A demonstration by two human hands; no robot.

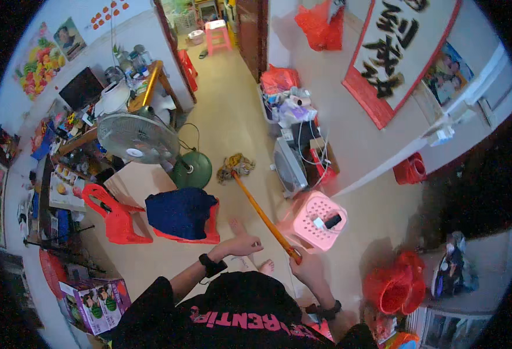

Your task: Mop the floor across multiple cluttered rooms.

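Note:
My right hand [309,267] is wrapped around the upper end of an orange mop handle [262,213]. The handle slants away from me to a mop head [235,167] of grey and yellowish strands, which rests on the tiled floor. In front of my body, my left hand [243,245] hangs apart from the handle, with no object seen in it. Its fingers look loosely curled, but how far they close is unclear. One bare foot [266,266] shows below it.
A pink stool [319,222] bearing a phone and charger stands right of the handle. Leftward are a red chair with dark blue cloth [181,211] and a standing fan [140,137] on a green base [192,170]. A grey box-shaped appliance [290,168] lines the right side; a doorway opens ahead.

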